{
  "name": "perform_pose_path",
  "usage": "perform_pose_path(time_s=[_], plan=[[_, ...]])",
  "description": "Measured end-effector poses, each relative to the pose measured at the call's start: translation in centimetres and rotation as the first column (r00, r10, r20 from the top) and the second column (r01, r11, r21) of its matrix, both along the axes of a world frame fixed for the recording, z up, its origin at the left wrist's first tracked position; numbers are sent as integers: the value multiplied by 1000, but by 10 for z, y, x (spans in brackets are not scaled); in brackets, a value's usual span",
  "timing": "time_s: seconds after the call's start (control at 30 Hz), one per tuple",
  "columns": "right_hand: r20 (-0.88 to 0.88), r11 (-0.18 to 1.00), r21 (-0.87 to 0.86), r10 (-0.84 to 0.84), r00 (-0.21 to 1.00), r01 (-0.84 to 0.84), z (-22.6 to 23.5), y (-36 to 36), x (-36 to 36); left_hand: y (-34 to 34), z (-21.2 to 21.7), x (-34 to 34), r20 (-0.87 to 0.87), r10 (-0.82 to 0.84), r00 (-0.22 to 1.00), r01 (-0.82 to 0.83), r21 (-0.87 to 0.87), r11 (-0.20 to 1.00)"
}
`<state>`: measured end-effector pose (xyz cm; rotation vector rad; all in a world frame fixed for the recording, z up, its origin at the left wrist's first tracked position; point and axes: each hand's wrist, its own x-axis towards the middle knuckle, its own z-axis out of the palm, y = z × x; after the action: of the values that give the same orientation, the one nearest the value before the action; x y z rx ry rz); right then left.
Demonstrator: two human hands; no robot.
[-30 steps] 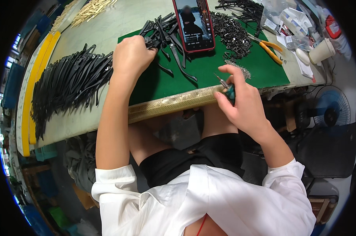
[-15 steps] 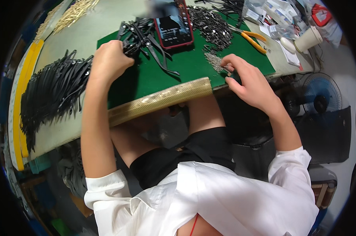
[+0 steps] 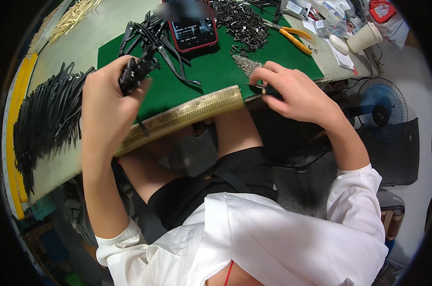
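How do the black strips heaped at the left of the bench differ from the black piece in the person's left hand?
The black strips lie loose on the pale bench top, fanned in a large heap; the black piece is a single one, raised above the green mat in the left hand. The strips lie untouched; the piece is gripped. Both are black and slender.

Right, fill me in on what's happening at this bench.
A person sits at a green mat on a workbench. The left hand is raised off the mat, gripping a black plastic piece. The right hand rests at the mat's near edge, pinching a small tool beside a little heap of tiny metal parts. More black strips lie piled to the left, a phone sits at the mat's far side, and orange-handled pliers lie to the right.
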<state>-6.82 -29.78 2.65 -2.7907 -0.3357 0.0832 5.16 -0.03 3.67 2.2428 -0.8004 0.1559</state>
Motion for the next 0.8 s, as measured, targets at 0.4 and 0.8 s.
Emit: perform_pose_path(time_s=[0.4,0.8], plan=[[-9,998,-5,-69,998,69,-3,-1,-2,-13,-16,-25,-113,-130,985,110,-165,980],[25,996,-15,-83,996,83,-3,-2,-3,-14,-19,-28,-131,-119,984,88,-217,972]])
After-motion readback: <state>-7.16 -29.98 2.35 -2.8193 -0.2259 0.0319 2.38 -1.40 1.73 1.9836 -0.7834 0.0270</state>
